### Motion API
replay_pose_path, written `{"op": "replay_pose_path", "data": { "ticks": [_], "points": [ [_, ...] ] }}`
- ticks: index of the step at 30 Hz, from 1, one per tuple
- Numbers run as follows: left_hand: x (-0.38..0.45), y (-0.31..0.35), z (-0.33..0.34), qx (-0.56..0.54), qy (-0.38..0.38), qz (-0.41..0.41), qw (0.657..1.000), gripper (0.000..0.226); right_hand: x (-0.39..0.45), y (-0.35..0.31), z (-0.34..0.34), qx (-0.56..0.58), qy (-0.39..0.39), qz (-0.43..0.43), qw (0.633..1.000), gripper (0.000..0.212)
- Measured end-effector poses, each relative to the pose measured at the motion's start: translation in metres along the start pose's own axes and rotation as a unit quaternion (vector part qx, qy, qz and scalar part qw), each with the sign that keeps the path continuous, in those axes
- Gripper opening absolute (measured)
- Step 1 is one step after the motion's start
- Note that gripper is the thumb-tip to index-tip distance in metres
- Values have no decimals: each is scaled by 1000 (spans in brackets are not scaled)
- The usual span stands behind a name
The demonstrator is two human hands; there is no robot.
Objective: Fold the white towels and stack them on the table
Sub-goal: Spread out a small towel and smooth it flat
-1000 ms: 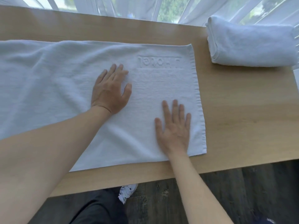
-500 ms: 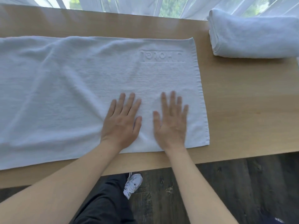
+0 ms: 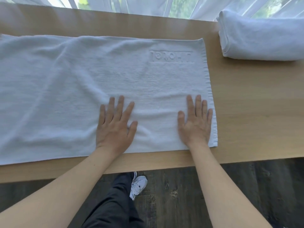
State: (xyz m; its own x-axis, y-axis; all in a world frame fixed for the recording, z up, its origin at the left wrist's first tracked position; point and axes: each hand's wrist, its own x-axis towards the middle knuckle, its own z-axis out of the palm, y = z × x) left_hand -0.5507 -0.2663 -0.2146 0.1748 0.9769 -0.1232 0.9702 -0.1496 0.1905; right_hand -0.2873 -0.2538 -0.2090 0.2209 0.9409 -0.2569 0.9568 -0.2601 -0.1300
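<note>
A long white towel [image 3: 69, 89] with an embossed "Hotel" mark lies spread flat across the wooden table [image 3: 256, 112], running off the left edge of view. My left hand [image 3: 116, 127] presses flat on its near edge, fingers straight and spread. My right hand [image 3: 195, 124] lies flat near the towel's right near corner, fingers straight too. A second white towel [image 3: 261, 40], folded into a thick bundle, rests at the table's far right corner.
Bare wood stretches to the right of the spread towel, below the folded bundle. Sheer white curtains [image 3: 148, 5] hang behind the table's far edge. Dark wood floor, my dark trousers and a white shoe [image 3: 138, 185] show beneath the near edge.
My left hand slid from the towel's middle back to its near edge. My right hand moved rightward toward the towel's right near corner, so the hands now sit apart.
</note>
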Motion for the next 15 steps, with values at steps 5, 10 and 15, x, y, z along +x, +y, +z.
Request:
{"op": "replay_pose_path", "data": {
  "ticks": [5, 10, 15],
  "points": [
    [0, 2, 1, -12, -8, -34, 999, 63, -23, -73, -1, 77, 73, -55, 993, 66],
    [0, 0, 4, -54, 16, -40, 998, 58, -30, -141, 22, 122, 27, -156, 980, 58],
    [2, -1, 6, -86, 25, -34, 995, 56, -25, -145, 38, 37, 24, -96, 994, 59]
  ]
}}
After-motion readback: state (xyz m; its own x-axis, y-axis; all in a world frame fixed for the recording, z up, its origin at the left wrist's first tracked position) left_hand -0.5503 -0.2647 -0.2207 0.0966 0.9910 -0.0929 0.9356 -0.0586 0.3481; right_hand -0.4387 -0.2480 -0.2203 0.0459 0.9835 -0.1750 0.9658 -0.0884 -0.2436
